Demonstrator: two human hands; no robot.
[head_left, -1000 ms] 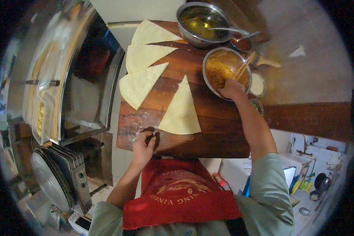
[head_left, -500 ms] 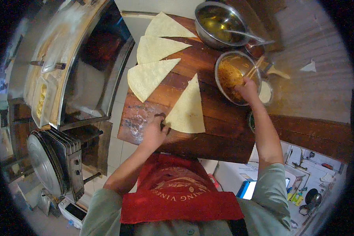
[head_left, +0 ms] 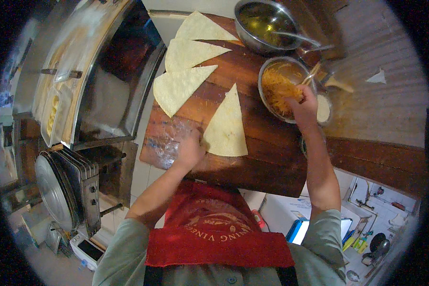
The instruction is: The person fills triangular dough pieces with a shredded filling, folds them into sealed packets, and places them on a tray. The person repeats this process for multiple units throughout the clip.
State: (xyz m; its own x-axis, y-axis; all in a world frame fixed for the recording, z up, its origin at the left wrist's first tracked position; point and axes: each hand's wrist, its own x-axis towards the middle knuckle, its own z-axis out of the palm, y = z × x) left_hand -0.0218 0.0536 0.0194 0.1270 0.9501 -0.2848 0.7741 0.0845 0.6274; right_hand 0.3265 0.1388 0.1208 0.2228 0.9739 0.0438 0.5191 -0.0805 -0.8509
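My right hand [head_left: 306, 106] is inside the rim of a metal bowl [head_left: 268, 110] on the right, its fingers closed on a clump of orange shredded filling [head_left: 277, 88]. A pair of chopsticks [head_left: 312, 74] leans in the same bowl, just beyond the hand. On the board, my left hand [head_left: 190, 148] rests at the left edge of the nearest dough wedge [head_left: 227, 127], fingers loosely bent and apart, nothing visible in them. That wedge lies flat, its point facing away from me. Farther left lie three more pale wedges [head_left: 183, 88], their points toward the right.
The wooden board [head_left: 267, 167] carries a whitish smear by my left hand. Behind the filling stands a larger steel bowl [head_left: 245, 35] with yellow liquid and a ladle [head_left: 300, 39]. A small dish of pale contents [head_left: 323, 108] sits right of the filling. Trays and a round lid [head_left: 55, 190] are lower left.
My right hand has risen slightly within the bowl, with orange shreds now visible at its fingertips. The left hand stays by the near wedge. The whole view has shifted slightly.
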